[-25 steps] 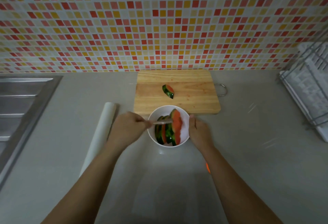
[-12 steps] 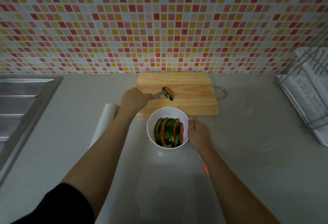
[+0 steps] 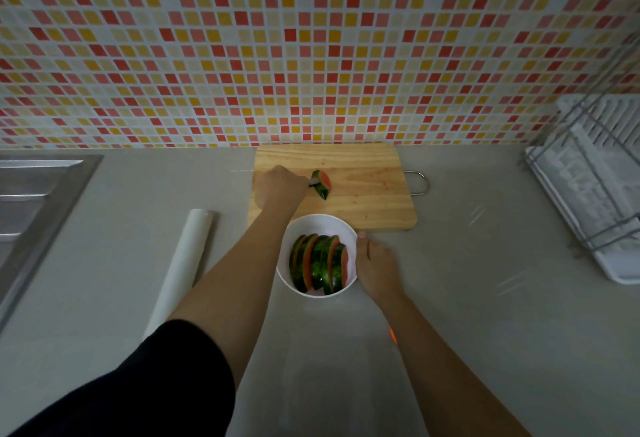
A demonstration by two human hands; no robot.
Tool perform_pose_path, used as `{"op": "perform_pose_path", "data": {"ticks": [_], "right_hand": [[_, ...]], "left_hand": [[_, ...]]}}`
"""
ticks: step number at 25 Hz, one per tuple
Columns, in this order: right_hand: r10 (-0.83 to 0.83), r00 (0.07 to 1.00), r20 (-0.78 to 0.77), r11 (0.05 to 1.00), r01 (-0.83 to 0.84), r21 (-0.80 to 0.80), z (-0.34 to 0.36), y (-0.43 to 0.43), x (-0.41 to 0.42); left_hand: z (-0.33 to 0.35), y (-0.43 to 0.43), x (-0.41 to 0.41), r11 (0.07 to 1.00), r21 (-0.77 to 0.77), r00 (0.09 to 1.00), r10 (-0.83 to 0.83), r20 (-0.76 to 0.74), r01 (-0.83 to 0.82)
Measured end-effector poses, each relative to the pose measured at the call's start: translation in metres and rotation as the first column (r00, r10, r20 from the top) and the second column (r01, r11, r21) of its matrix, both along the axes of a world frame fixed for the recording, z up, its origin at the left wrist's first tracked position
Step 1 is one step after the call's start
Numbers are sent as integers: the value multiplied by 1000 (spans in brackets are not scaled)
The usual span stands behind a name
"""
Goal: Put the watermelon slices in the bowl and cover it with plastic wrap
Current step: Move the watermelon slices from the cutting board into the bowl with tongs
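A white bowl (image 3: pixel 323 223) stands on the counter just in front of a wooden cutting board (image 3: pixel 367 201). Several watermelon slices (image 3: pixel 318 263) stand side by side in it. One more watermelon slice (image 3: pixel 322 183) lies on the board. My left hand (image 3: pixel 278 189) reaches over the board and grips a small pale utensil (image 3: pixel 313 182), whose tip touches that slice. My right hand (image 3: pixel 377 263) holds the bowl's right side, thumb at the rim. A roll of plastic wrap (image 3: pixel 183 263) lies on the counter left of my left arm.
A steel sink (image 3: pixel 34 208) takes up the far left. A white dish rack (image 3: pixel 588 187) with wire bars stands at the right edge. The tiled wall rises directly behind the board, whose metal handle loop (image 3: pixel 420 182) sticks out to the right.
My left hand has left the bowl, where it set down a slice with the utensil, and reached forward to the last slice on the board. My right hand stays at the bowl.
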State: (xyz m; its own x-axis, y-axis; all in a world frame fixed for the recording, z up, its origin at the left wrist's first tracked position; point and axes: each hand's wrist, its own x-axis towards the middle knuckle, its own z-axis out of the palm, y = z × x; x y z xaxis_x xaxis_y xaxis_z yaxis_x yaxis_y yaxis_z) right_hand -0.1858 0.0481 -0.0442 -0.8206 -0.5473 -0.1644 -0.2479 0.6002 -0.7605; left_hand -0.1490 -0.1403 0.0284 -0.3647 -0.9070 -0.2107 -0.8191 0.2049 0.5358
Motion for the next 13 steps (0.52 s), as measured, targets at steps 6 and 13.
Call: {"op": "perform_pose_path", "data": {"ticks": [6,13], "right_hand": [[14,1000,-23,1000,-13,8,1,0,0],[-20,999,36,1000,20,6,-3,0,-1]], "left_hand": [[6,-10,11,979,202,982,78,-170,-43],[37,17,97,977,211,978,13,-208,31]]}}
